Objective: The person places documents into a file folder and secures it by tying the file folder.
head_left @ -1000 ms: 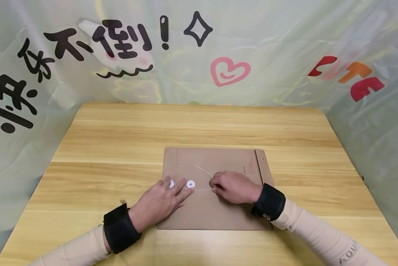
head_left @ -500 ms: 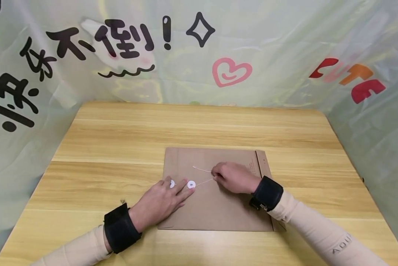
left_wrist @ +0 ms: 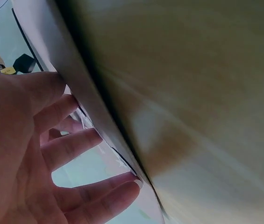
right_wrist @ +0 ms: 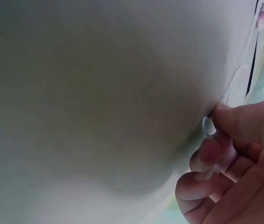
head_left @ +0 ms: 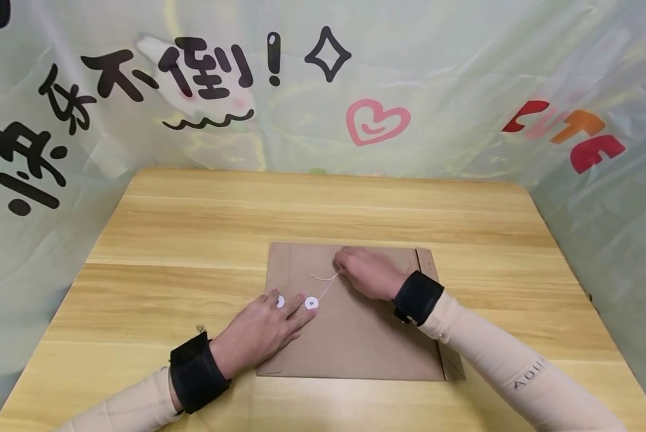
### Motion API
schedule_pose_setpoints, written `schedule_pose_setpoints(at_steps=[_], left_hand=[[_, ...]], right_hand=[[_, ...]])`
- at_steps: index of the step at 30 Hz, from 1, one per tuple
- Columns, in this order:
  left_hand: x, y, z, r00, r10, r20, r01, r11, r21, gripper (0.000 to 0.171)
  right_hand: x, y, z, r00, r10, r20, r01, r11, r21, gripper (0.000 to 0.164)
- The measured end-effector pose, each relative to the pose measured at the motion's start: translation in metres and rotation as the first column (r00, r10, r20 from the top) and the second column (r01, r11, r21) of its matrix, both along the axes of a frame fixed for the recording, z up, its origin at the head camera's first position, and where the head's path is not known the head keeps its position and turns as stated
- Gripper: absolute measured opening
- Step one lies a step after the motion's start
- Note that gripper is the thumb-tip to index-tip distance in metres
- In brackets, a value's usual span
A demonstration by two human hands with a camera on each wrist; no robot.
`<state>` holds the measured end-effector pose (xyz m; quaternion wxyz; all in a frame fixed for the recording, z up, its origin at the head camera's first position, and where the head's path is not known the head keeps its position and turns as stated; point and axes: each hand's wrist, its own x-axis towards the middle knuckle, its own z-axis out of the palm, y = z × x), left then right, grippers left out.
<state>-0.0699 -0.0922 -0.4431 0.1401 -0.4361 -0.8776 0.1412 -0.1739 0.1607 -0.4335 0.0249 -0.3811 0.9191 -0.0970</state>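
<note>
A brown paper document envelope lies flat on the table, with two white round buttons on its face. My left hand rests on its left part, fingers spread and straight around the right button; the left button is partly covered by a finger. My right hand pinches a thin white string between thumb and curled fingers above the upper middle of the envelope. From the right button the string runs up to those fingers, and its loose end trails left. In the right wrist view the right hand holds a small loop of string.
The wooden table extends around the envelope on all sides. A printed pale curtain hangs behind and beside it. A narrow flap lines the envelope's right edge. Both wrists wear black bands.
My right hand has moved up and slightly left with the string, which now slants up from the right button. The left hand has stayed in place on the envelope.
</note>
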Motion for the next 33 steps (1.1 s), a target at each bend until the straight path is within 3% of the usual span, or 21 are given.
schedule_pose_setpoints(at_steps=[6,13,27,30,33], left_hand=[[0.002,0.001,-0.001,1.0,-0.007,0.022,0.006,0.999,0.031,0.046],[0.002,0.001,-0.001,0.997,-0.001,0.075,-0.003,0.999,0.054,0.044],[-0.001,-0.002,0.0,0.999,-0.024,0.04,0.021,0.998,0.065,0.042],[-0.003,-0.002,0.002,0.999,-0.037,0.018,0.036,0.999,0.038,0.04],[-0.006,-0.002,0.003,0.999,-0.046,0.019,0.045,0.997,0.069,0.042]], right_hand=[[-0.008,-0.015,-0.001,0.998,0.004,-0.06,-0.003,1.0,0.028,0.005],[-0.013,-0.041,0.0,0.998,0.031,-0.056,-0.029,0.999,0.034,0.006],[-0.006,-0.089,-0.003,0.989,0.125,-0.081,-0.118,0.989,0.09,0.008],[-0.004,-0.094,-0.003,0.985,0.16,-0.071,-0.155,0.986,0.069,0.007],[-0.004,-0.096,-0.004,0.986,0.158,-0.043,-0.158,0.987,0.012,0.007]])
